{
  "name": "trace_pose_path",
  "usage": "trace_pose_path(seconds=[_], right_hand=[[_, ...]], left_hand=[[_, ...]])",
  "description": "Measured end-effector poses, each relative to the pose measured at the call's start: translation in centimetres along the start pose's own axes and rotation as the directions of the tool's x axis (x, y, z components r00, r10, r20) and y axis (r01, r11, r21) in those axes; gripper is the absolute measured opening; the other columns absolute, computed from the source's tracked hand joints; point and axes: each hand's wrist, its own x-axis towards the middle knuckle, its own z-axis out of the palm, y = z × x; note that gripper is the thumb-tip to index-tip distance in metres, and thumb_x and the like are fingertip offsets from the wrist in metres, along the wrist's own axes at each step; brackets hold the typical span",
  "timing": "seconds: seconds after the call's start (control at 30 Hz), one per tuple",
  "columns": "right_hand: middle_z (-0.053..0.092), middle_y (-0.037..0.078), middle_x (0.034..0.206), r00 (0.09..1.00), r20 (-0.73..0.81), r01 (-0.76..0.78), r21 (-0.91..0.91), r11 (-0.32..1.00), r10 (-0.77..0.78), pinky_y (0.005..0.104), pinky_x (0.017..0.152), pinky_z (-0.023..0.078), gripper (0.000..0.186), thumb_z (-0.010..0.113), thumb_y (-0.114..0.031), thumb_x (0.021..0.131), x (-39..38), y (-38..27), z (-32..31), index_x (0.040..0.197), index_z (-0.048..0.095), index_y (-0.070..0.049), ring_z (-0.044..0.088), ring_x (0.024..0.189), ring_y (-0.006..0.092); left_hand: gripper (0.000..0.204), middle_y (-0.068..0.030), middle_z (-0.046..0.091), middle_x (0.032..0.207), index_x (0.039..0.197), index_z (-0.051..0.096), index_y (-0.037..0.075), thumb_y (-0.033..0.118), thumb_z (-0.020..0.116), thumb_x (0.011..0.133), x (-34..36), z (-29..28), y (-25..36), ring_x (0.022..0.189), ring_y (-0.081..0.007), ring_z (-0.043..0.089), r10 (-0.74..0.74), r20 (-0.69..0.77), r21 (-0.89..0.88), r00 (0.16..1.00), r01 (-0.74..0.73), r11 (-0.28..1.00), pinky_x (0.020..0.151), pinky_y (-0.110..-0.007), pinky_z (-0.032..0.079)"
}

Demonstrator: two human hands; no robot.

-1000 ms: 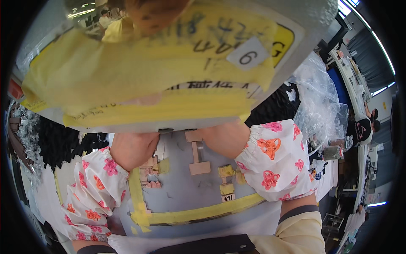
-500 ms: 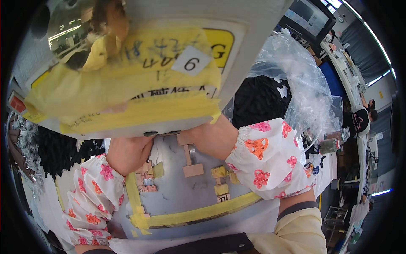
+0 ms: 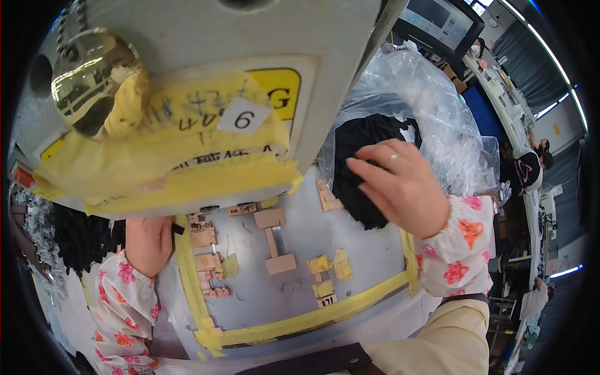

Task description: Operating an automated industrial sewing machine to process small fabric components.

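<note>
My left hand [image 3: 149, 245] is closed at the left edge of the taped worktop [image 3: 250, 312], partly hidden under the grey machine head [image 3: 275, 37]. A short black strip [image 3: 178, 229] sticks out from its fingertips. My right hand [image 3: 400, 181] hovers over a heap of black fabric strips [image 3: 359, 206], its fingers bent and apart, with nothing visible between them. That heap spills from a clear plastic bag [image 3: 431, 119]. Another pile of black strips [image 3: 81, 234] lies beyond my left hand.
Small pinkish blocks [image 3: 280, 264] are fixed on the worktop, several with yellow tape [image 3: 342, 265]. A shiny round disc [image 3: 94, 81] hangs on the machine head. A monitor [image 3: 437, 25] stands at the back right. Another person [image 3: 528, 169] works at a bench farther right.
Both hands came out from under the machine head. My right hand swung right to the black heap, and my left hand shifted left. More blocks on the worktop show now.
</note>
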Motion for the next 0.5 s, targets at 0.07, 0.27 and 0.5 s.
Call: trace_pose_path(seconds=[0.07,0.27,0.5], right_hand=[[0.052,0.01,0.111,0.981,0.132,-0.121,-0.156,0.98,0.142,0.0405,0.087,0.038,0.053,0.072,-0.001,0.056,-2.3,0.9,-2.8,0.106,0.058,-0.007,0.047,0.106,0.0294],[0.051,0.01,0.117,0.924,0.108,-0.217,-0.642,0.736,0.367,0.0475,0.102,0.027,0.046,0.072,-0.005,0.056,-8.5,4.9,-3.4,0.1,0.062,-0.009,0.039,0.119,0.0306],[0.063,0.002,0.079,0.881,0.293,-0.202,-0.478,0.855,0.372,0.0487,0.103,0.027,0.004,0.065,-0.012,0.066,-10.2,6.5,-3.3,0.064,0.067,-0.01,0.057,0.091,0.0189]], left_hand=[[0.016,-0.0178,0.057,0.086,0.087,0.059,-0.001,-0.003,0.055,0.072,0.0,-0.3,0.1,0.081,-0.037,0.052,-0.044,-0.033,-0.008,0.998,0.044,0.999,0.074,-0.041,0.041],[0.03,-0.0137,0.055,0.097,0.098,0.06,0.002,0.002,0.063,0.068,2.5,0.0,6.0,0.087,-0.0333,0.053,0.217,0.003,-0.059,0.976,-0.216,0.975,0.076,-0.039,0.044],[0.048,-0.0122,0.052,0.107,0.111,0.053,0.008,0.011,0.069,0.066,5.7,4.6,12.6,0.09,-0.0299,0.055,0.373,0.083,-0.308,0.924,-0.332,0.892,0.076,-0.037,0.047]])
